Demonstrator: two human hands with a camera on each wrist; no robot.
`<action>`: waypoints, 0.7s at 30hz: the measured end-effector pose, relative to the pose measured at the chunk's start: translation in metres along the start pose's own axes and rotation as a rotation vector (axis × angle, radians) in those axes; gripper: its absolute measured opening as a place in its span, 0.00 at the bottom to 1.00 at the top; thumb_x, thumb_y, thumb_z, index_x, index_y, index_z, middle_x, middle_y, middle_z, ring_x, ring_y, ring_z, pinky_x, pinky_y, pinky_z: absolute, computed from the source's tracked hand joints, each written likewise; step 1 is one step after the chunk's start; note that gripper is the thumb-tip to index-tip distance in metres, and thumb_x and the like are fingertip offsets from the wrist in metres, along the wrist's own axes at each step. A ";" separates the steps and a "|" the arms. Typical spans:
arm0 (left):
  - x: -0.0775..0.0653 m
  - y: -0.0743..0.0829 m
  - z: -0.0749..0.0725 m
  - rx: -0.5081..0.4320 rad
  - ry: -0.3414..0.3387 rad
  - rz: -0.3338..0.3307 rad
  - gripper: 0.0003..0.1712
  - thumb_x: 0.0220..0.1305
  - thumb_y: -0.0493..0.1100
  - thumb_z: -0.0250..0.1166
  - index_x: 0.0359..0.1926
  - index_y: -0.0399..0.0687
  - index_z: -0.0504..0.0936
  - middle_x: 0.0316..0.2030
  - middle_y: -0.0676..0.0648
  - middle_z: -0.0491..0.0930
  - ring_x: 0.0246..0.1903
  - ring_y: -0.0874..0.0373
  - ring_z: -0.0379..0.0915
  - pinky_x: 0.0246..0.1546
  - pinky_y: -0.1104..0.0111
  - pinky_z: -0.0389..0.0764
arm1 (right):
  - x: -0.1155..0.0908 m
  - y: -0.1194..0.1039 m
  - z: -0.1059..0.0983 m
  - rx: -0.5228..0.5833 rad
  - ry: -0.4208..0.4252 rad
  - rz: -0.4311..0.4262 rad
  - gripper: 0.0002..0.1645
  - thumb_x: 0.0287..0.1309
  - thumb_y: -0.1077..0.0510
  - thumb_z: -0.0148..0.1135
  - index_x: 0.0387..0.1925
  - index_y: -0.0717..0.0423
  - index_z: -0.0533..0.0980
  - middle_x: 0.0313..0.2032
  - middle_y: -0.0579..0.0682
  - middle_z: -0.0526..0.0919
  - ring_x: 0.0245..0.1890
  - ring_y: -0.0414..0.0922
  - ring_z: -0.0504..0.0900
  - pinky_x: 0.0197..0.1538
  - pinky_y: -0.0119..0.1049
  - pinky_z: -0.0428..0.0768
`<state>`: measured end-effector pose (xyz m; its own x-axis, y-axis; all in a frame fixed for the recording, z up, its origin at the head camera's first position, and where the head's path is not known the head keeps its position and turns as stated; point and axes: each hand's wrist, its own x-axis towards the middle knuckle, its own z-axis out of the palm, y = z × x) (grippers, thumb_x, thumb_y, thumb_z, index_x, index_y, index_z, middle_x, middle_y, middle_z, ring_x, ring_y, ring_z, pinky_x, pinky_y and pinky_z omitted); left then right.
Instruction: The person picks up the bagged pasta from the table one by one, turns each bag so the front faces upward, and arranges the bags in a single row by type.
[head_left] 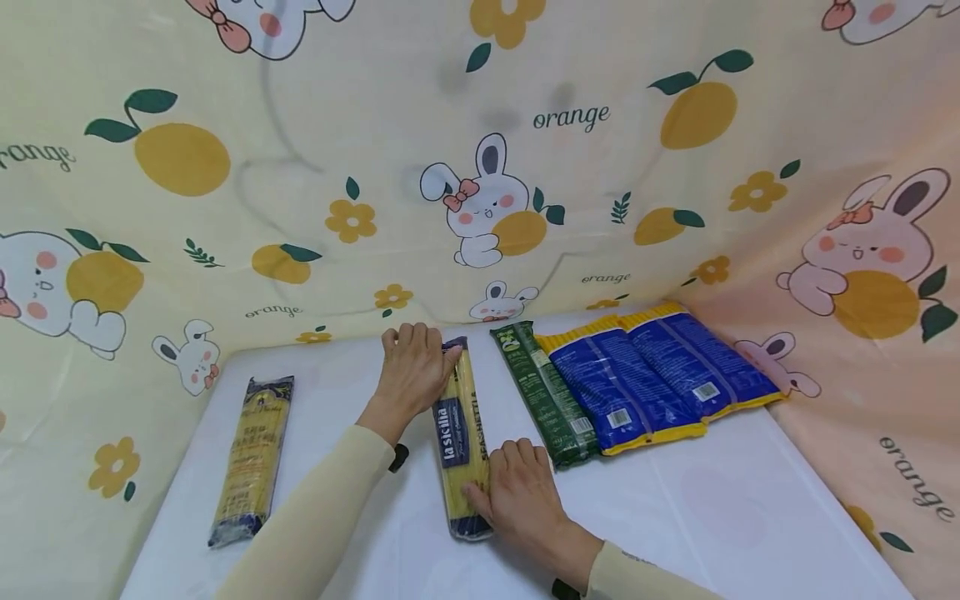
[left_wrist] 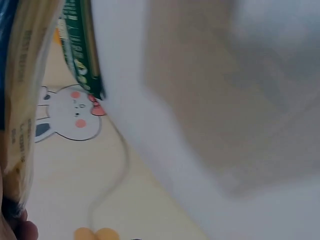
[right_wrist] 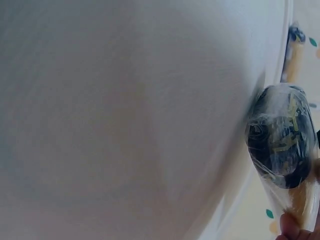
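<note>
A clear packet of spaghetti (head_left: 460, 450) with a dark blue "la sicilia" label lies in the middle of the white table in the head view. My left hand (head_left: 411, 367) grips its far end, the thumb across the top corner. At the near end my right hand (head_left: 525, 492) holds the right edge, thumb on the front. Part of the same pasta packet (left_wrist: 25, 100) fills the left edge of the left wrist view, fingertips (left_wrist: 27, 231) at its end. The right wrist view shows its crumpled dark end (right_wrist: 280, 135), with fingers (right_wrist: 292, 227) below.
Another pasta packet (head_left: 255, 454) lies on the table's left side. To the right are a green packet (head_left: 543, 396) and two blue-and-yellow bags (head_left: 611, 383) (head_left: 697, 358), the bags partly overlapping. A printed cloth (head_left: 360, 108) hangs behind the white table (head_left: 675, 517).
</note>
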<state>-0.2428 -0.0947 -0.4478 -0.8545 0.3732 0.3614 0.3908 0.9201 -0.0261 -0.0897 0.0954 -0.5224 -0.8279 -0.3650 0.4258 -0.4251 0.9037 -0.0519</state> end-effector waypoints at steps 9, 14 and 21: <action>0.001 -0.008 0.020 -0.009 -0.050 -0.029 0.29 0.84 0.62 0.44 0.38 0.41 0.71 0.37 0.42 0.71 0.46 0.42 0.67 0.59 0.44 0.61 | 0.006 -0.005 0.005 -0.007 -0.074 0.030 0.30 0.69 0.31 0.62 0.27 0.51 0.70 0.25 0.45 0.63 0.32 0.47 0.64 0.39 0.42 0.63; -0.004 -0.004 0.037 -0.005 -0.126 -0.080 0.29 0.84 0.61 0.45 0.49 0.39 0.76 0.46 0.41 0.76 0.55 0.41 0.69 0.64 0.40 0.60 | 0.011 -0.004 0.007 0.053 -0.218 0.062 0.32 0.75 0.30 0.53 0.27 0.51 0.73 0.25 0.45 0.65 0.32 0.46 0.64 0.38 0.42 0.62; -0.036 0.033 0.030 -0.037 -0.238 -0.052 0.29 0.83 0.56 0.50 0.60 0.35 0.81 0.58 0.36 0.81 0.63 0.38 0.73 0.66 0.37 0.69 | 0.019 0.047 0.005 -0.014 -0.116 0.026 0.22 0.73 0.42 0.62 0.28 0.53 0.76 0.28 0.48 0.73 0.34 0.49 0.71 0.38 0.45 0.70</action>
<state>-0.2096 -0.0737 -0.4901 -0.9288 0.3466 0.1312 0.3524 0.9356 0.0230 -0.1275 0.1301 -0.5212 -0.8754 -0.3645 0.3174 -0.3989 0.9157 -0.0485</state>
